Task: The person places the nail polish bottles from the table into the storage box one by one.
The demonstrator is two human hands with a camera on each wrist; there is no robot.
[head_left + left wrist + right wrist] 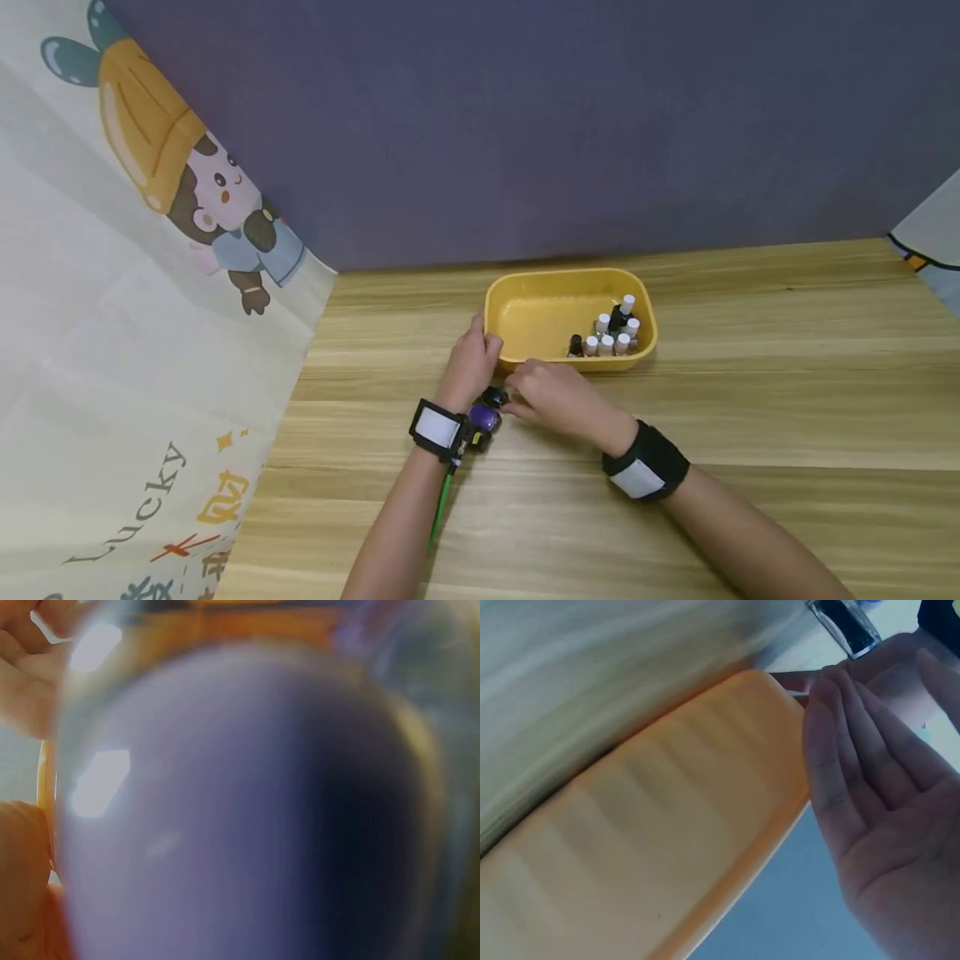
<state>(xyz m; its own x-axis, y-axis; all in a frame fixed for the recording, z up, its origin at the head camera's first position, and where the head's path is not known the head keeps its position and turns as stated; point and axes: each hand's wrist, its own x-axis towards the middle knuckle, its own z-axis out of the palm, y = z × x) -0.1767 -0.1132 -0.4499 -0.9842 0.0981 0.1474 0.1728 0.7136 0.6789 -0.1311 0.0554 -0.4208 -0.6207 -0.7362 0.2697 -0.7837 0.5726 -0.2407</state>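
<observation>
At the left end of a yellow plastic basket, my left hand grips the rim, thumb and fingers on either side of it. My right hand is in front of the basket's near long side. In the right wrist view its fingers are straight and together, with the thumb apart. Just beyond the fingertips is a small dark glossy bottle. Beside the left wrist, a purple nail polish bottle in clear glass fills most of the left wrist view, blurred.
Several small bottles with white caps and one with a black cap stand in the basket's right part. The wood-grain table meets a dark blue wall. A printed cloth hangs at the left. A green cable runs along the left forearm.
</observation>
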